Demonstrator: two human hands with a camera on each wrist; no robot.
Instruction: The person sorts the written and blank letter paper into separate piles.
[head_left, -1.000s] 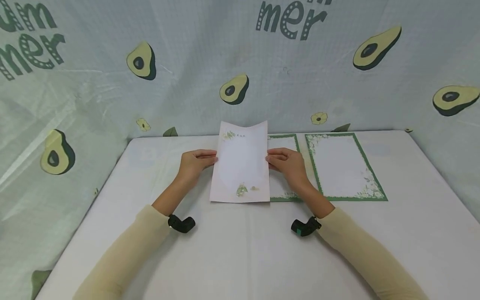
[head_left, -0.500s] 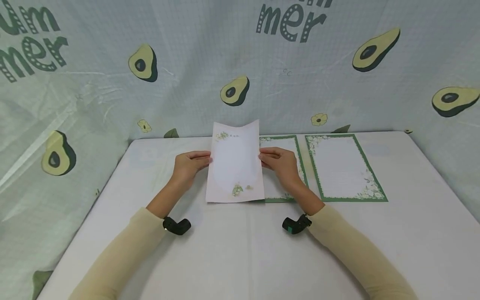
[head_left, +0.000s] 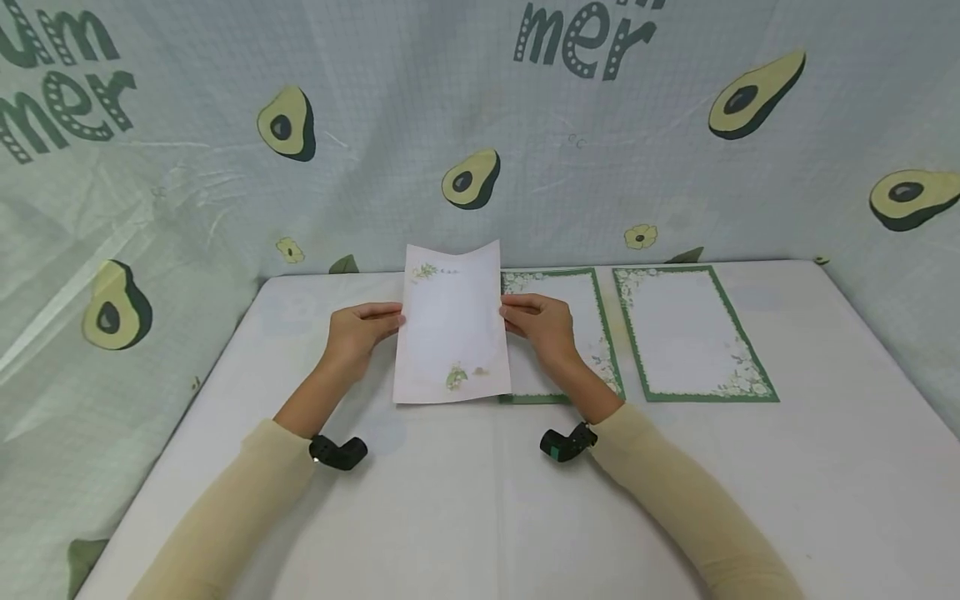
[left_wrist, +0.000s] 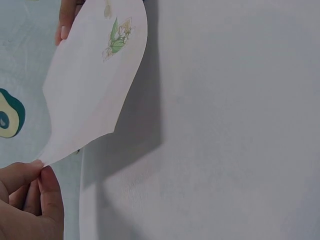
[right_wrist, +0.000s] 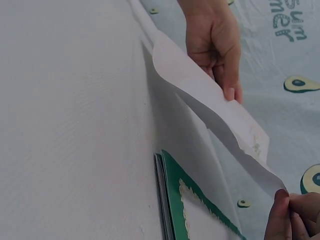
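A pale pink sheet of paper [head_left: 453, 325] with small floral prints is held up above the table, sagging between both hands. My left hand [head_left: 362, 333] pinches its left edge between thumb and fingers; in the left wrist view that hand [left_wrist: 35, 195] grips the paper's edge at lower left. On the opposite edge, my right hand [head_left: 542, 327] pinches the sheet the same way, as the right wrist view shows with thumb and fingers [right_wrist: 282, 197] together. Behind the sheet's right side lies a green-bordered stack of paper [head_left: 562, 333], partly covered by the sheet and right hand.
Another green-bordered sheet [head_left: 697, 333] lies to the right of the stack. Both rest near the back of the white table [head_left: 465, 500]. A curtain [head_left: 375, 125] printed with avocados hangs behind the table and along its sides.
Both hands have carried the pink sheet leftward, showing more of the green-bordered stack. The grip on both edges looks the same. The other green-bordered sheet has stayed in place.
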